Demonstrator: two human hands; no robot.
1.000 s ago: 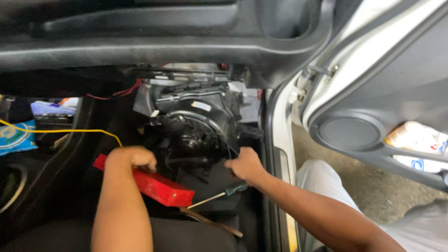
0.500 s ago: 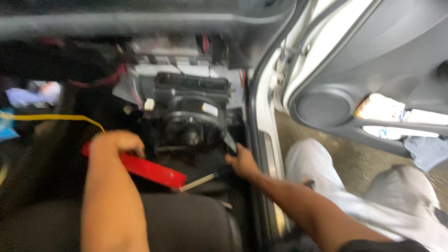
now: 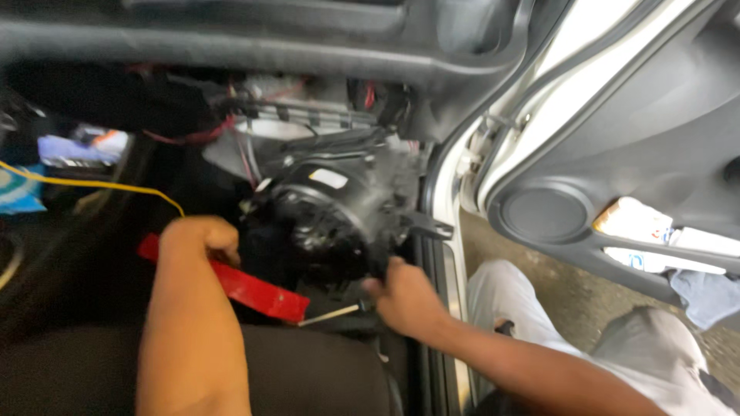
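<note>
Reaching into the passenger footwell, the person works on a round black blower housing (image 3: 331, 219) that hangs under the dashboard (image 3: 231, 46); everything below is placed from that housing. The left hand (image 3: 199, 239) sits just left of it and slightly lower, fingers curled shut over the upper end of a flat red tool (image 3: 247, 283). That tool's long axis runs diagonally, from upper left behind the hand down to its free end below the housing, pointing toward the right hand. The right hand (image 3: 405, 296) lies below and right of the housing, beside the door sill (image 3: 447, 254), and is the nearer of the two to the housing's lower edge. It is closed around the dark handle of a screwdriver (image 3: 333, 313), whose pale shaft lies nearly level, tip pointing left and a little down, ending just beside the red tool's free end. A yellow wire (image 3: 92, 185) trails away left of the housing. To the right stands the open door panel (image 3: 617, 154).
</note>
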